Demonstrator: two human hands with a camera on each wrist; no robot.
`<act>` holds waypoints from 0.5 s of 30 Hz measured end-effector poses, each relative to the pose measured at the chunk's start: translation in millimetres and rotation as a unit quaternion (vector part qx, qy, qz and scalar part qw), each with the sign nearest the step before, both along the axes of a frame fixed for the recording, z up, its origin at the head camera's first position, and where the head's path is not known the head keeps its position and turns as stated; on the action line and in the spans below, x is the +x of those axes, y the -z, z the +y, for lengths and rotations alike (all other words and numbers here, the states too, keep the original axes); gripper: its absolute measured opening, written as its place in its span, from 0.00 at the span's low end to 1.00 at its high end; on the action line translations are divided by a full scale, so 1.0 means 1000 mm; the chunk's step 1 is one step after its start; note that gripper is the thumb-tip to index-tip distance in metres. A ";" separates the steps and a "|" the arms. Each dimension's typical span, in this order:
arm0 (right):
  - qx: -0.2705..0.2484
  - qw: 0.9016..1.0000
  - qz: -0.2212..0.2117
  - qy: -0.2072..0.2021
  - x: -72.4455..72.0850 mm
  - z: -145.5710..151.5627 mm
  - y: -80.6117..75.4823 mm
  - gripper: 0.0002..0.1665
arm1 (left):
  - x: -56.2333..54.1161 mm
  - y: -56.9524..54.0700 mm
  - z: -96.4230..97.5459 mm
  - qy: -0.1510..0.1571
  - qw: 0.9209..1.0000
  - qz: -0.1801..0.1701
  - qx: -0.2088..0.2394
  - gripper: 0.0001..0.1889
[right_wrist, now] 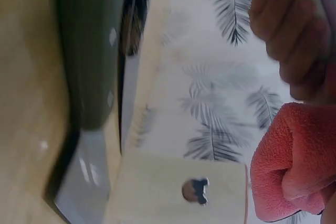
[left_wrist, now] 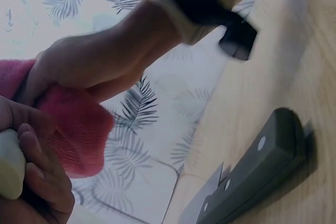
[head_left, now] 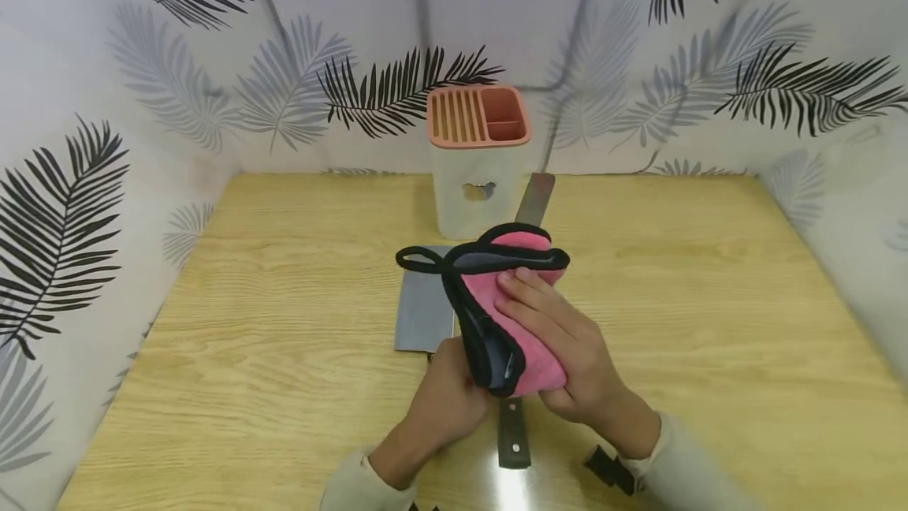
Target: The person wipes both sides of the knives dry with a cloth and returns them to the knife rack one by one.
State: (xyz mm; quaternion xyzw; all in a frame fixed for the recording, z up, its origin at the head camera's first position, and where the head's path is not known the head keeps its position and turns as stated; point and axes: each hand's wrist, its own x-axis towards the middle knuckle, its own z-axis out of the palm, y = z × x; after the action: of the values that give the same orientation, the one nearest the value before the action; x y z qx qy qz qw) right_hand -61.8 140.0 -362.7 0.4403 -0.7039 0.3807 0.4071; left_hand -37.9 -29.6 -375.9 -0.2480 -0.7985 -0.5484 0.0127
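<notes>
While both hands meet low over wooden surface (head_left: 709, 322), dark riveted knife handle (head_left: 513, 432) lies nearest, flat between wrists. Left hand (head_left: 443, 400): fingers curled round pale handle, cleaver blade (head_left: 423, 307) flat on surface just beyond. Right hand (head_left: 560, 353): fingers clamped on pink cloth (head_left: 511, 322) with black trim, cloth bunched over cleaver, beside left hand. Farther back, second blade tip (head_left: 535, 197) shows past cloth. White knife block (head_left: 478, 172) with orange slotted top stands upright near leaf-print wall (head_left: 213, 61).
</notes>
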 end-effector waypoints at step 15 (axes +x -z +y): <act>-0.300 0.927 -0.175 0.145 -0.044 0.045 -0.035 0.10 | 0.005 0.000 0.004 0.003 0.995 -0.101 -0.025 0.10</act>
State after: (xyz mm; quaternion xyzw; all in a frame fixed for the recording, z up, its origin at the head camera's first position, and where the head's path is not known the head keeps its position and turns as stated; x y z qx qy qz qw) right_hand -106.1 185.3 -327.6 0.1174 -0.6731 0.5819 0.4410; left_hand -33.4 -25.7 -376.3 -0.1940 -0.8084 -0.5506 -0.0756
